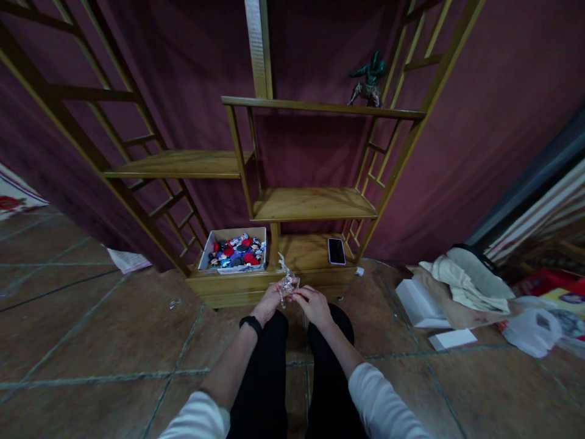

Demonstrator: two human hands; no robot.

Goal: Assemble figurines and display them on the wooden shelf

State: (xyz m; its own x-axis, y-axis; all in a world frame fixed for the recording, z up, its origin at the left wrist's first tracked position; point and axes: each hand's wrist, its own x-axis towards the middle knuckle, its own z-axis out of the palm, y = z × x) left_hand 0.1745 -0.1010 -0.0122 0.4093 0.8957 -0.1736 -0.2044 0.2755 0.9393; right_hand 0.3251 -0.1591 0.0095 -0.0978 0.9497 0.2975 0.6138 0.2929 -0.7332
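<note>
Both my hands meet in front of my knees, over the floor tiles. My left hand (pixel 270 300), with a black band on its wrist, and my right hand (pixel 314 303) are both closed on a small clear crinkled plastic packet (pixel 287 282) held between them. What is inside the packet is too small to make out. Just beyond my hands stands the low base of a wooden shelf unit (pixel 274 286). On that base, to the left, sits a white box (pixel 234 251) filled with several small colourful figures.
A phone (pixel 337 250) lies face up on the shelf base at right. A green figurine (pixel 369 80) stands on the top shelf. White boxes (pixel 415 302), cloth (pixel 461 280) and plastic bags (pixel 532 329) are piled on the floor at right. A paper (pixel 128 260) lies at left.
</note>
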